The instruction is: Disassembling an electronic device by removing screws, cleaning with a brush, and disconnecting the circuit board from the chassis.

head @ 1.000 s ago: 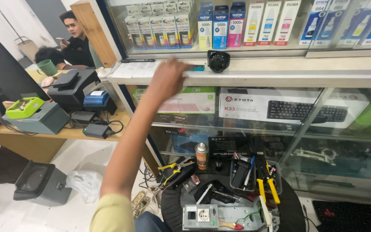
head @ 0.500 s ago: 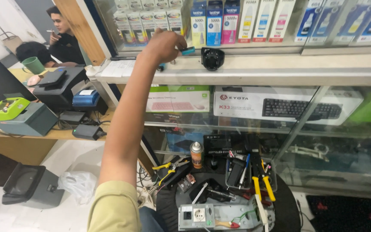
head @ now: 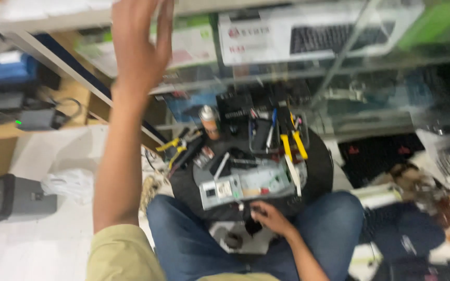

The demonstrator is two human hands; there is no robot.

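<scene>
My right hand [head: 271, 217] rests at the near edge of the grey metal electronics chassis [head: 246, 184] lying on the round black stool top [head: 319, 171]; its fingers are curled on something small and dark that I cannot make out. My left hand [head: 140, 44] is up in the air, fingers spread and empty, far above the chassis. Earlier it gripped something on the white counter shelf; now it has come off. Yellow-handled pliers [head: 294, 143] lie just behind the chassis. White floor lies open left of the stool.
</scene>
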